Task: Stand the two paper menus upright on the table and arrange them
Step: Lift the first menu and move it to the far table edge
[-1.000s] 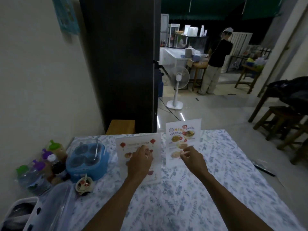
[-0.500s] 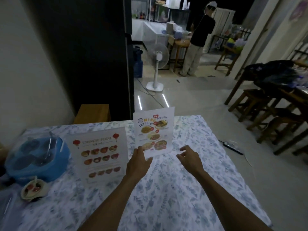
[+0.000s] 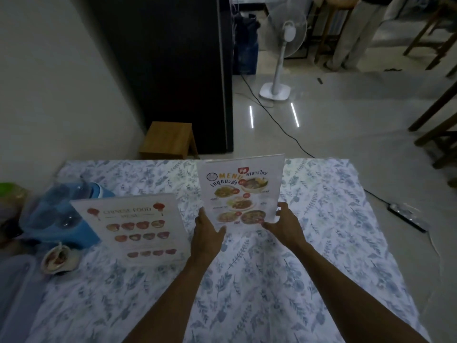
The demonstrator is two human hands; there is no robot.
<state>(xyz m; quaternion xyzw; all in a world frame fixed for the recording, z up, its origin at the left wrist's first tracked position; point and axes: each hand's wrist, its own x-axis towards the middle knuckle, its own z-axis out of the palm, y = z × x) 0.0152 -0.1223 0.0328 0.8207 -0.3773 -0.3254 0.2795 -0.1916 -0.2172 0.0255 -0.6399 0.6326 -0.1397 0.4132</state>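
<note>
Two paper menus stand upright on the table (image 3: 321, 243), which has a blue floral cloth. The Chinese food menu (image 3: 133, 226) stands at the left, free of both hands and leaning back slightly. The Thai menu (image 3: 241, 191) stands further back, near the middle. My left hand (image 3: 206, 233) holds its lower left edge and my right hand (image 3: 284, 225) grips its lower right corner. Both sets of fingers wrap the menu's bottom.
A blue condiment caddy with a clear lid (image 3: 59, 214) and a small sauce dish (image 3: 59, 259) sit left of the Chinese menu. A wooden stool (image 3: 169, 139), a dark cabinet (image 3: 173, 70) and a standing fan (image 3: 282, 58) lie beyond the table. A power strip (image 3: 408, 217) lies on the floor at right.
My left hand left the Chinese menu and moved right. Both hands, open half a second ago, have closed on the Thai menu's lower corners. The camera tilted down and closer.
</note>
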